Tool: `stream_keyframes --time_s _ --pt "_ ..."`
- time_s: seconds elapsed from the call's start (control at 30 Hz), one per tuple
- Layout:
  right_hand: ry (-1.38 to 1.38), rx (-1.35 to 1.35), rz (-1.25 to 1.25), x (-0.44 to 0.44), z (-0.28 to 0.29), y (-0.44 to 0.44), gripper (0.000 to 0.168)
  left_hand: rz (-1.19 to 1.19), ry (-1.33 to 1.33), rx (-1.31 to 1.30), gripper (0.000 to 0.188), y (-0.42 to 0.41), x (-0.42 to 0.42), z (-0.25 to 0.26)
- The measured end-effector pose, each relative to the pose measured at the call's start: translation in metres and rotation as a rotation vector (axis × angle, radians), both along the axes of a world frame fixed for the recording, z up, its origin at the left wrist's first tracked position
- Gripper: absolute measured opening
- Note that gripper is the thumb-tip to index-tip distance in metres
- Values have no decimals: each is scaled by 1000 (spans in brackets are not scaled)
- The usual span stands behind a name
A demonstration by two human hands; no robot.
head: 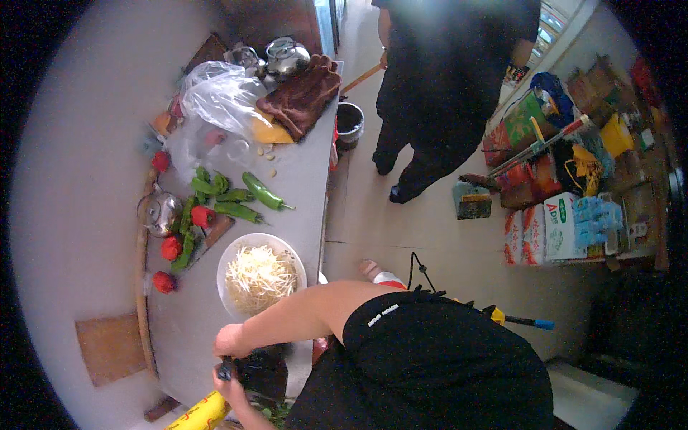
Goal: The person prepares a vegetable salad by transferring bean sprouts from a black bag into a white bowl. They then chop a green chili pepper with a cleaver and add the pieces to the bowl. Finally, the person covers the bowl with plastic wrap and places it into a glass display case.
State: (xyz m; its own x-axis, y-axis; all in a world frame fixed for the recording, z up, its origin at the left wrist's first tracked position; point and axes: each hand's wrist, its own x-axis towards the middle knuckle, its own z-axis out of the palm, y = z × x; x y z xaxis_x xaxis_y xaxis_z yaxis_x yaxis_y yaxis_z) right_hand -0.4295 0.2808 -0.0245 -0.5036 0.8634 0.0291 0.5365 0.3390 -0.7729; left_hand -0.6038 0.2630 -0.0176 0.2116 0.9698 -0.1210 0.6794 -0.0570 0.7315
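My left hand (228, 379) is closed around a small bunched dark item (224, 370), perhaps part of the black plastic bag (263, 371) beside it. Right above it, my right hand (232, 339) touches or nearly touches that item; its fingertips are hidden. A yellow roll (200, 413) with red print lies by my left hand. Next to my right forearm stands a white bowl (221, 269) of bean sprouts (260, 277). Beyond it on the grey table (183, 328) lie green peppers (263, 191) and crumpled red items (171, 248). Leafy greens show below the black bag.
A steel kettle (161, 214), a clear plastic bag (220, 99), a brown cloth (306, 102) and more kettles (287, 56) occupy the table. Another person (441, 80) in black stands on the floor, holding a wooden stick (361, 79). A bin (349, 126), a dustpan (473, 201) and stacked cartons (561, 226) are nearby.
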Motion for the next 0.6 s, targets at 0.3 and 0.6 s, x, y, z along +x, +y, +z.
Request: stream_keyframes --time_s 0.3,0.6 --pt "-148 374 -58 -1 20 -18 20 -136 -533 -280 26 12 -18 3" --pt "-160 221 -31 -10 16 -26 17 -88 -297 -236 24 -12 19 31"
